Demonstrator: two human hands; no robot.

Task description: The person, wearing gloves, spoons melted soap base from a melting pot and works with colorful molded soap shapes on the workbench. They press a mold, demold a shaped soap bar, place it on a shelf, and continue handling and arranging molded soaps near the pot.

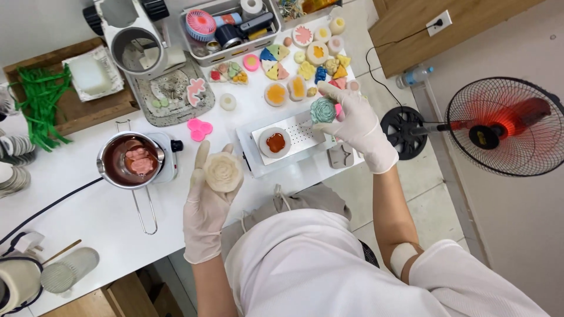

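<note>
My left hand, in a white glove, holds a cream flower-shaped wax piece flat on its palm above the white table's front edge. My right hand, also gloved, grips a teal flower-shaped wax piece over the right end of a white perforated tray. On that tray sits a round dish of orange-red wax. Left of my left hand stands a metal melting pot with pink lumps in brown liquid.
Many small coloured wax shapes lie at the back of the table beside a white basket of tools. A grey mat, a pink mould and a wooden tray sit at left. A standing fan is on the floor at right.
</note>
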